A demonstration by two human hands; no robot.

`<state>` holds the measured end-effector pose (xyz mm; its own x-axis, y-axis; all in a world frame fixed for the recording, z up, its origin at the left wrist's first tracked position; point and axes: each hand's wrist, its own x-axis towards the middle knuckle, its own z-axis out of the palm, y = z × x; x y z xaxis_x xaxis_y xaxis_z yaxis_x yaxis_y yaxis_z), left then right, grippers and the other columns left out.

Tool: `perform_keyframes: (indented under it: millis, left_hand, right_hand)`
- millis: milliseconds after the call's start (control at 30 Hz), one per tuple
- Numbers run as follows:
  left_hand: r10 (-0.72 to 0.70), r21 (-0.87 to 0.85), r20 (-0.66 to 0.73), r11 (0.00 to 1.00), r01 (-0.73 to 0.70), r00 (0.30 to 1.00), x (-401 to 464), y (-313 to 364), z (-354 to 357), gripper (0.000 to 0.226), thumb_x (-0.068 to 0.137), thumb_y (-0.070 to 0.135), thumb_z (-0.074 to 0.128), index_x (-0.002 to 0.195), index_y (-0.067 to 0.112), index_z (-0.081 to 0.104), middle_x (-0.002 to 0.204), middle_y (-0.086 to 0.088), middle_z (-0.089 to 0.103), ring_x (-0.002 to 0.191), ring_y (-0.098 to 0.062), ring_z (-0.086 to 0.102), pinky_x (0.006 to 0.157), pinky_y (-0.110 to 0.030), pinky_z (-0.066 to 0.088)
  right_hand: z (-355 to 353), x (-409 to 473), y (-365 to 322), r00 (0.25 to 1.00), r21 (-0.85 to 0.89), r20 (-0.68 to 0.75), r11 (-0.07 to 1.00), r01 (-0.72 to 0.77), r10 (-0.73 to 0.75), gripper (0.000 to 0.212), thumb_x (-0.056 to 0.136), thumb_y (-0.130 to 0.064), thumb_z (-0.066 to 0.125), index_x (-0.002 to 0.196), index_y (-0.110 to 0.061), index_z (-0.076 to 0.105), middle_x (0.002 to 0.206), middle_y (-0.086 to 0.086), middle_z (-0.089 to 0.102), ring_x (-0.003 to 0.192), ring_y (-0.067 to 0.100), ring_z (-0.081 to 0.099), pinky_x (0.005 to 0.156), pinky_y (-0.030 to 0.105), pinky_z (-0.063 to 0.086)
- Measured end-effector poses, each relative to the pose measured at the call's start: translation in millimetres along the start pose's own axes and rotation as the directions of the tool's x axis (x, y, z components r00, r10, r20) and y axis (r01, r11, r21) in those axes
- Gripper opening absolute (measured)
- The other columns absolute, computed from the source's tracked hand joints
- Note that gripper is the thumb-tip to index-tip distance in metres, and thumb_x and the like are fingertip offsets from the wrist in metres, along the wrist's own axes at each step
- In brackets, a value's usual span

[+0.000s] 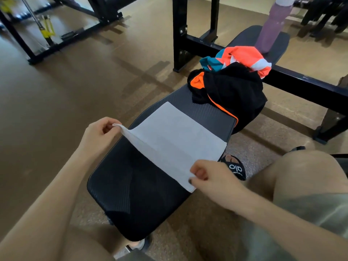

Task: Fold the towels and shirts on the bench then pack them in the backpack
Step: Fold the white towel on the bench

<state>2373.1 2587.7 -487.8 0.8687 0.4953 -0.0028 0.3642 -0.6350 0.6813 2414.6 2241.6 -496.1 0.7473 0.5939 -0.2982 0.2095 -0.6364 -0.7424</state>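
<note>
Both hands, left hand (101, 134) and right hand (209, 178), pinch the white towel (175, 136) corners mid-frame on the worktop (135, 194); uneven pull probably skews the fold.

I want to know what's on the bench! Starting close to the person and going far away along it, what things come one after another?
White towel held by both hands → black and orange clothes → bright orange and teal shirt → purple bottle.

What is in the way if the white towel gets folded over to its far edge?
Nothing visible. The left hand and right hand pinch the near corners of the white towel, and it lies flat ahead on the black padded bench. The heap of black and orange clothes sits beyond it.
</note>
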Motion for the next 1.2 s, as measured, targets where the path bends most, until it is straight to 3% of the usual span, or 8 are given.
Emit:
perform_keyframes:
  millis: [100, 267, 433, 567, 700, 833, 1000, 1200]
  left_hand:
    - [0.068, 0.056, 0.065, 0.996, -0.072, 0.996, 36, 19, 15, 0.013, 0.100, 0.024, 0.055, 0.099, 0.027, 0.067, 0.102, 0.003, 0.062, 0.090, -0.013, 0.057, 0.078, -0.026, 0.044]
    - [0.107, 0.065, 0.176, 0.991, -0.120, 0.979, 93, 51, 58, 0.013, 0.101, 0.028, 0.049, 0.099, 0.025, 0.062, 0.103, 0.002, 0.064, 0.094, -0.013, 0.057, 0.080, -0.028, 0.045]
    - [0.039, 0.141, 0.219, 0.987, -0.071, 0.975, 126, 60, 105, 0.018, 0.103, 0.027, 0.045, 0.098, 0.018, 0.060, 0.082, -0.001, 0.059, 0.076, -0.017, 0.050, 0.064, -0.025, 0.039]
    - [0.013, 0.138, 0.212, 0.989, -0.043, 0.977, 134, 53, 128, 0.018, 0.103, 0.029, 0.044, 0.097, 0.019, 0.057, 0.087, -0.009, 0.063, 0.075, -0.018, 0.052, 0.065, -0.029, 0.040]
    - [0.084, 0.260, 0.222, 0.955, -0.142, 0.971, 136, 51, 133, 0.014, 0.105, 0.036, 0.038, 0.100, 0.028, 0.048, 0.083, -0.001, 0.060, 0.079, -0.019, 0.057, 0.070, -0.040, 0.044]
    - [0.124, 0.365, 0.221, 0.909, -0.200, 0.967, 137, 51, 135, 0.013, 0.107, 0.038, 0.032, 0.106, 0.034, 0.044, 0.096, 0.005, 0.058, 0.085, -0.021, 0.055, 0.077, -0.040, 0.039]
    - [0.146, 0.437, 0.249, 0.865, -0.245, 0.958, 142, 54, 140, 0.016, 0.108, 0.037, 0.029, 0.110, 0.031, 0.044, 0.110, 0.011, 0.055, 0.085, -0.025, 0.056, 0.078, -0.040, 0.039]
    - [0.154, 0.530, 0.278, 0.798, -0.285, 0.948, 150, 49, 149, 0.019, 0.108, 0.037, 0.025, 0.105, 0.028, 0.043, 0.112, 0.004, 0.057, 0.081, -0.032, 0.059, 0.074, -0.041, 0.040]
  right_hand:
    - [-21, 26, 26, 0.992, 0.180, -0.043, 0.977, -0.110, 0.119, 0.007, 0.088, -0.031, 0.072, 0.091, -0.028, 0.066, 0.083, -0.007, 0.064, 0.074, 0.008, 0.059, 0.065, 0.024, 0.046]
    - [-39, 66, 60, 0.956, 0.279, -0.130, 0.935, -0.219, 0.263, 0.007, 0.091, -0.028, 0.067, 0.087, -0.027, 0.061, 0.088, 0.000, 0.066, 0.083, 0.022, 0.066, 0.080, 0.049, 0.060]
    - [-48, 85, 75, 0.915, 0.343, -0.130, 0.883, -0.319, 0.381, 0.006, 0.093, -0.021, 0.066, 0.090, -0.018, 0.062, 0.084, 0.005, 0.070, 0.067, 0.016, 0.070, 0.059, 0.031, 0.057]
    - [-47, 89, 81, 0.899, 0.354, -0.129, 0.866, -0.353, 0.419, 0.008, 0.094, -0.021, 0.063, 0.088, -0.018, 0.059, 0.081, 0.004, 0.068, 0.064, 0.015, 0.066, 0.054, 0.026, 0.049]
    - [-46, 89, 83, 0.894, 0.370, -0.128, 0.857, -0.357, 0.428, 0.007, 0.091, -0.020, 0.061, 0.086, -0.018, 0.057, 0.079, 0.004, 0.069, 0.060, 0.016, 0.066, 0.061, 0.036, 0.056]
    - [-48, 88, 80, 0.899, 0.349, -0.119, 0.866, -0.359, 0.421, 0.008, 0.089, -0.024, 0.059, 0.084, -0.020, 0.055, 0.080, 0.007, 0.069, 0.074, 0.028, 0.068, 0.071, 0.048, 0.060]
    - [-52, 87, 76, 0.883, 0.340, -0.229, 0.884, -0.321, 0.409, 0.010, 0.090, -0.023, 0.055, 0.084, -0.016, 0.053, 0.076, 0.010, 0.064, 0.074, 0.030, 0.065, 0.063, 0.043, 0.051]
    - [-50, 92, 83, 0.880, 0.269, -0.226, 0.895, -0.356, 0.418, 0.008, 0.092, -0.021, 0.055, 0.086, -0.015, 0.053, 0.074, 0.006, 0.065, 0.071, 0.025, 0.066, 0.063, 0.040, 0.051]
